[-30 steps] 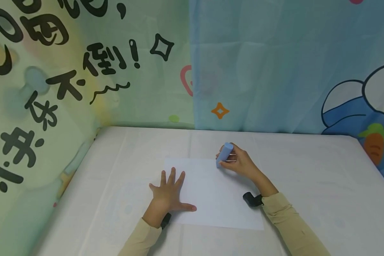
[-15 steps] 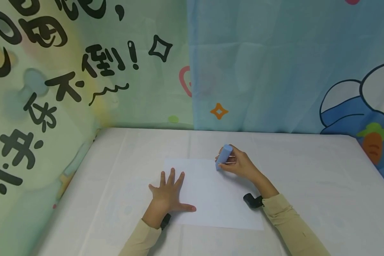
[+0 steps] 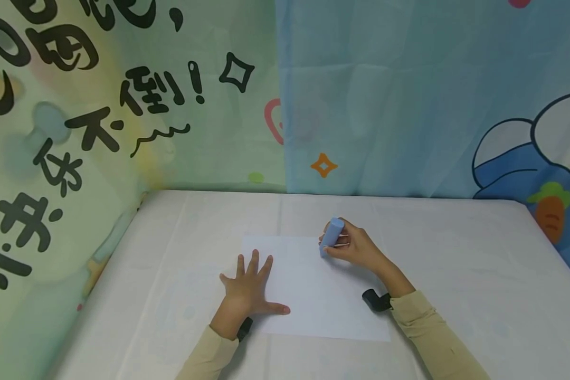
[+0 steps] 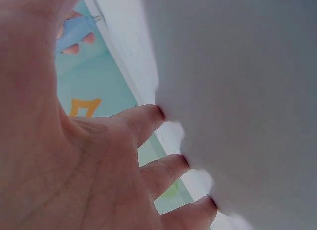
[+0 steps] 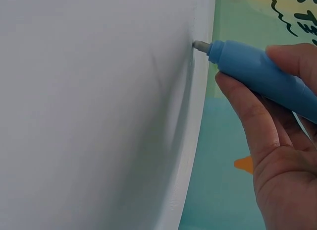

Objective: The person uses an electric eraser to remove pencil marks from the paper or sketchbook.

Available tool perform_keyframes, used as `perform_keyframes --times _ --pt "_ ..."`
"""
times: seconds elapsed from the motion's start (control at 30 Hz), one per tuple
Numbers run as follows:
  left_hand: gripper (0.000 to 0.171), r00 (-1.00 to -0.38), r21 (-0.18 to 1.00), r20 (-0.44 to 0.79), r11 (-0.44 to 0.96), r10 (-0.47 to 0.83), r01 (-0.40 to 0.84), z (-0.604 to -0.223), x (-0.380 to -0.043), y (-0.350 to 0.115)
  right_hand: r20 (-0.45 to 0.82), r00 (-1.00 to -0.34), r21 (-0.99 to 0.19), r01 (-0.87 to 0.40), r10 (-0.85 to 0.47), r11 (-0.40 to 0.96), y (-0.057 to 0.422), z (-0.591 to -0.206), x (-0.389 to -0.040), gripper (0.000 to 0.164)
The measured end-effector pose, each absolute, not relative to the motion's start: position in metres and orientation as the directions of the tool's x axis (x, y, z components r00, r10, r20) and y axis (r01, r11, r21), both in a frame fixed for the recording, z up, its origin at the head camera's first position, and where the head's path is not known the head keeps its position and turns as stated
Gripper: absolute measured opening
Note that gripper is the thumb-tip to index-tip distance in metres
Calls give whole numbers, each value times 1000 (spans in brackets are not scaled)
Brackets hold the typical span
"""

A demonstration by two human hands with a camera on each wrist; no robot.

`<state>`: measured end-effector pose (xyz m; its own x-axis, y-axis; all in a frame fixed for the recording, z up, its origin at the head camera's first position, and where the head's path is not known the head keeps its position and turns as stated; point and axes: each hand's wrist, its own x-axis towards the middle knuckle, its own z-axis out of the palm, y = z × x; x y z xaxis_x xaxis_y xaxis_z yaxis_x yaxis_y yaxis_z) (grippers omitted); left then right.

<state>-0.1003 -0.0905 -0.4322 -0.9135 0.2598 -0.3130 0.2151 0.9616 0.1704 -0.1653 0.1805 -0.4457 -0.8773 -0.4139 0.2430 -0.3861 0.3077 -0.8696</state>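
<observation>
A sheet of white paper (image 3: 313, 295) lies on the white table. My left hand (image 3: 248, 293) rests on the paper's left part, its fingers spread wide. In the left wrist view, several fingertips (image 4: 200, 205) press on the sheet. My right hand (image 3: 358, 247) grips a thick, light-blue electric eraser (image 3: 332, 233) near the paper's far edge, holding it tilted. The right wrist view shows its narrow grey tip (image 5: 201, 46) right at the paper surface, with tiny dark specks beside it. A faint grey line (image 5: 157, 71) runs on the sheet there.
The table (image 3: 209, 211) is covered with a white cloth that reaches to a printed backdrop (image 3: 385, 105) with cartoon shapes and black lettering. Black wrist cameras sit at both wrists, the right one (image 3: 375, 299) just over the paper's right side.
My right hand and the electric eraser have shifted a little nearer along the paper's far part. My left hand stays in place; the head view has tilted slightly.
</observation>
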Motion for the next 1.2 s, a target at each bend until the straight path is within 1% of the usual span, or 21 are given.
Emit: perform_keyframes --times 0.37,0.6,0.97,1.2 --pt "113 -912 163 -323 964 254 210 -433 -100 -89 263 -854 -872 -410 -448 269 182 -448 -161 35" --pt "113 -911 155 -326 965 252 212 -434 -101 -90 255 -849 -878 -404 -462 257 183 -447 -159 35" --pt "114 -911 160 -324 964 254 212 -432 -102 -91 260 -823 -879 -419 -505 229 184 -446 -158 34" --pt "113 -910 173 -319 960 266 220 -432 -101 -91 235 -807 -894 -398 -542 205 184 -445 -155 34"
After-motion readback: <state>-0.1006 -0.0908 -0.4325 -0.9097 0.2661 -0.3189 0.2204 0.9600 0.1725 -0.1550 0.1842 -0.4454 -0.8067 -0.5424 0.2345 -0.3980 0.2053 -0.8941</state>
